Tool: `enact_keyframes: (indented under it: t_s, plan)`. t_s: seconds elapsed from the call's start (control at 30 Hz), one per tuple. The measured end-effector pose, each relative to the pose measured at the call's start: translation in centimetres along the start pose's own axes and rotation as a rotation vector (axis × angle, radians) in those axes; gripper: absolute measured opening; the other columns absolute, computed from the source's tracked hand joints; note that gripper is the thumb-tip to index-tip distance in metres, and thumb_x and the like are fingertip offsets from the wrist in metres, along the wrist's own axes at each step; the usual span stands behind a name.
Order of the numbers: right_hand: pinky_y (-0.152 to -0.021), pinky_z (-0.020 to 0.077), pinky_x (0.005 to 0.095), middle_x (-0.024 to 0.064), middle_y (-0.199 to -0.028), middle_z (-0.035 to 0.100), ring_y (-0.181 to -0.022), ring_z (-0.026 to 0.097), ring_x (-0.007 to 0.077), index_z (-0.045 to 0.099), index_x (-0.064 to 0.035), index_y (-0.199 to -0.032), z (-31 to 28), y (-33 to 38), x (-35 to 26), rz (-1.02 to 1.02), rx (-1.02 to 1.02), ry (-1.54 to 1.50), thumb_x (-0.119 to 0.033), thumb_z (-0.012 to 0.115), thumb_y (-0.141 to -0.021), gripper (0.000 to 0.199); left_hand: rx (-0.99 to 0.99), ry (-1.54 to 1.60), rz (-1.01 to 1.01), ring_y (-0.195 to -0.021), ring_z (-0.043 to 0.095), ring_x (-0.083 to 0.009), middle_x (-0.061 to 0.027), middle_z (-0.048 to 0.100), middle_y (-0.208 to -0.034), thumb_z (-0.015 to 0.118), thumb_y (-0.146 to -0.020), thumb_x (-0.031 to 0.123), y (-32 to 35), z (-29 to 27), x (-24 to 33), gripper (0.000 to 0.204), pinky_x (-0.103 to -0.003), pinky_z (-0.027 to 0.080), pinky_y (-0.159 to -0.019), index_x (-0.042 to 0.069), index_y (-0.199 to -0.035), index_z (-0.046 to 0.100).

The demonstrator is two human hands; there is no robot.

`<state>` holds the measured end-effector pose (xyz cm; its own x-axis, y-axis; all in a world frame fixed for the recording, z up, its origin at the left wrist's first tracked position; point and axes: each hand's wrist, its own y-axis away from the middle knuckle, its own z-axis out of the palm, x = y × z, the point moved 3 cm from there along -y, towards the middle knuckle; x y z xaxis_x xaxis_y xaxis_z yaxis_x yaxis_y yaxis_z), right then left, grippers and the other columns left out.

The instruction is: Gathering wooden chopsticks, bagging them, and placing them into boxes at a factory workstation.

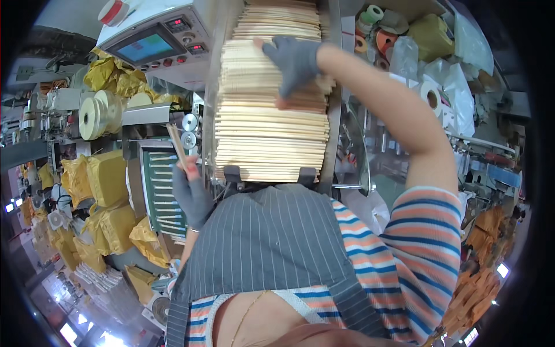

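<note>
A long metal trough (pixel 334 124) in front of me holds many pale, thin wooden sticks (pixel 272 136), laid crosswise in a dense stack; they look like chopsticks. My right hand (pixel 293 65), in a grey fingerless glove, reaches over the far part of the stack. Its fingers are spread, palm down on or just above the sticks, and slightly blurred. To the left of the trough, my left hand (pixel 193 194), gloved the same way, is closed around a few wooden sticks (pixel 176 141) that point up and away. Its fingertips are partly hidden.
Two black stops (pixel 232 173) bound the trough's near end. At the far left stands a control box with a screen (pixel 141 47). A green conveyor (pixel 165 188) carrying spaced sticks runs beside my left hand. Yellow bags (pixel 104 179) are piled left; tape rolls (pixel 430 95) sit right.
</note>
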<state>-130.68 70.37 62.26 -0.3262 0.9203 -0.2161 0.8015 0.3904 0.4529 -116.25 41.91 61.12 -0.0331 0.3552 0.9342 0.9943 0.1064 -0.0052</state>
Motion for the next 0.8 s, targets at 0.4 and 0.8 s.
enact_keyframes:
  t_s: [0.4,0.8]
  plan:
    - [-0.099,0.0293,0.0615,0.0233,-0.144,0.027,-0.135,0.025,0.0393,0.014,-0.0087,-0.147,3.9,-3.7,1.3,0.458,0.34,0.346,-0.031,0.065,-0.078,0.089,0.072,-0.095,0.141,-0.057,0.041,-0.0027,0.0032,0.051,-0.065,0.059,-0.092,0.018,0.9,1.1,-1.3,0.015,-0.019,0.035,-0.05,0.004,-0.087,0.058]
    - [-0.107,0.0193,0.0567,0.0318,-0.139,0.031,-0.134,0.025,0.0433,0.022,0.008,-0.141,7.9,7.3,-9.6,0.052,0.235,-0.118,-0.067,0.033,-0.088,0.092,0.097,-0.088,0.152,-0.059,0.042,-0.0039,0.0023,0.053,-0.066,0.059,-0.092,0.017,0.7,1.1,-1.4,0.016,-0.02,0.035,-0.053,0.002,-0.087,0.059]
